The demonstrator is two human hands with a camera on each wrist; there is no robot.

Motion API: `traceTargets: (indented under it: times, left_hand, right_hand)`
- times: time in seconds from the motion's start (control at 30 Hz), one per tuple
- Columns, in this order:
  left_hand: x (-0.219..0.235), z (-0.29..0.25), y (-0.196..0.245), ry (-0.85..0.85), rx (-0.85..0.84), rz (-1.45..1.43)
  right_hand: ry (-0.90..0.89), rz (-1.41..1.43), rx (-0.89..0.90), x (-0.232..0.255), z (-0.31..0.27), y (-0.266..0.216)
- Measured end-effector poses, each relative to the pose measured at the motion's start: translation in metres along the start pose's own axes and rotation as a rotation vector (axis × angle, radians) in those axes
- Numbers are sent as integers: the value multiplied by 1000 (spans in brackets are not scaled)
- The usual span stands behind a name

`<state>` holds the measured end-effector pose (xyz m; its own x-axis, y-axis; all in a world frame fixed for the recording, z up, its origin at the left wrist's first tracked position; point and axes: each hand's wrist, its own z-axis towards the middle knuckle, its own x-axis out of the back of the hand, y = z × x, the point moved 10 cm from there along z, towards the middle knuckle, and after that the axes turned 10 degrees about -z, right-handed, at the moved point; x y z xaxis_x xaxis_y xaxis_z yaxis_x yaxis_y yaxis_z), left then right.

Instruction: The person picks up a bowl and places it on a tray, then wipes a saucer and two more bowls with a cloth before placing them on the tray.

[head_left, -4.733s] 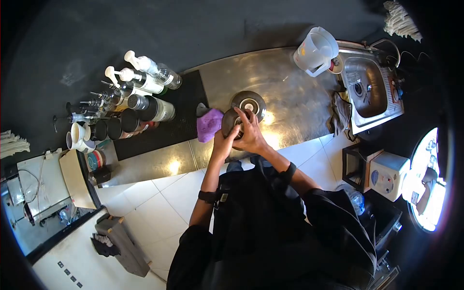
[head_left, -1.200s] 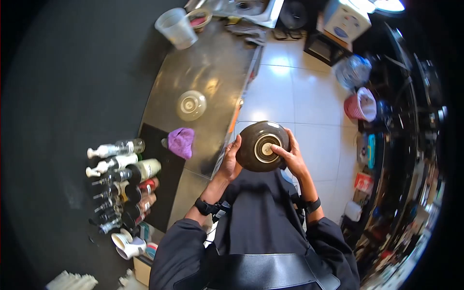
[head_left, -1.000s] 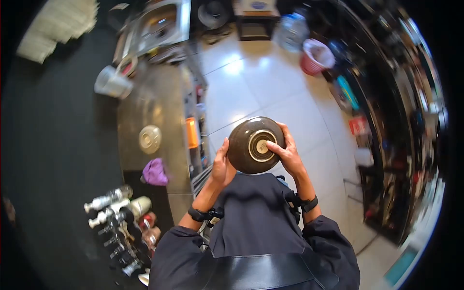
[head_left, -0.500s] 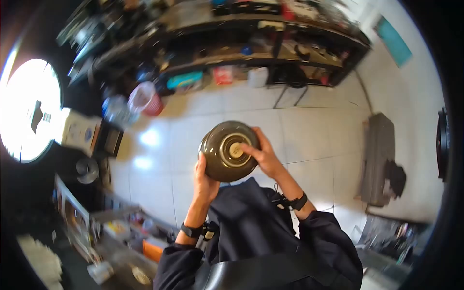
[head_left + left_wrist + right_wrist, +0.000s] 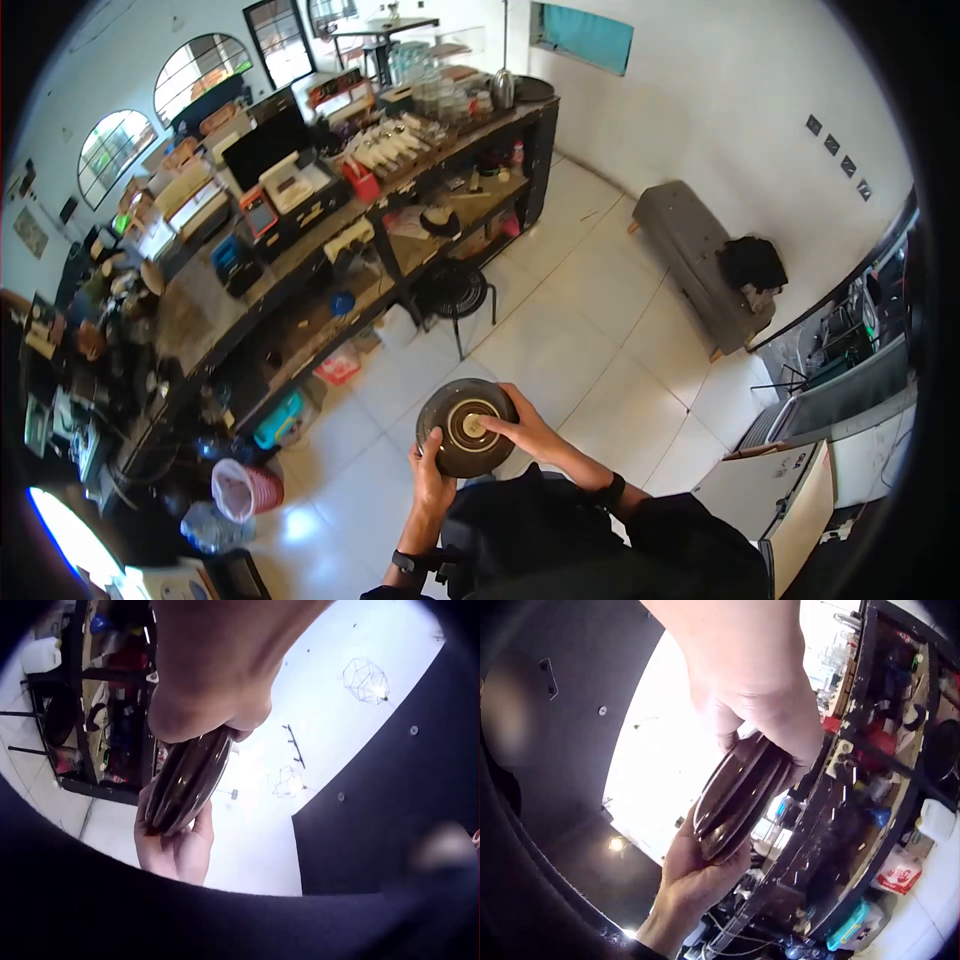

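Note:
A short stack of dark brown saucers [image 5: 465, 462] is held upside down in front of the body, pale foot ring up. My left hand [image 5: 433, 487] grips its left edge with the thumb on the upturned face. On the other side my right hand [image 5: 532, 432] holds the rim, its thumb laid across the centre ring. Edge-on in the left wrist view, the stacked plates [image 5: 187, 784] lie between both hands. The right wrist view also shows the layered plates [image 5: 742, 796] pinched at both ends. The fingers underneath are mostly hidden.
A long dark counter [image 5: 300, 265] with shelves and clutter runs along the left and back. Near it stand a black stool [image 5: 455, 290] and a pink bin [image 5: 247, 490]. A grey bench [image 5: 695, 255] is by the right wall; tiled floor [image 5: 560, 330] lies between.
The view has swung from the steel worktop and sink round to the counter and bench. The stack was lifted from the worktop, leaving a pale dish there, and both hands keep hold of it.

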<state>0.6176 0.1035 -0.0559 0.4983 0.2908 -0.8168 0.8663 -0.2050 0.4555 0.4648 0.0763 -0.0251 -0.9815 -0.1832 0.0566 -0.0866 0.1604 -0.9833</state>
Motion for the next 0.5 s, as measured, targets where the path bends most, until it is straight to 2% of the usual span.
traceTargets:
  times: [0.07, 0.2, 0.3, 0.47, 0.5]
  left_hand:
    - [-4, 41, -13, -16, 48, 49]
    - [-58, 110, -42, -87, 151, 61]
    - [-91, 153, -74, -55, 211, 131]
    - [-128, 240, -152, -27, 393, 138]
    - [-155, 255, -165, -136, 449, 122]
  right_hand:
    - [82, 35, 12, 27, 21, -5]
    - [225, 160, 10, 81, 59, -13]
    - [385, 142, -30, 130, 80, -4]
    - [541, 224, -24, 226, 124, 12]
    - [553, 294, -34, 246, 134, 13]
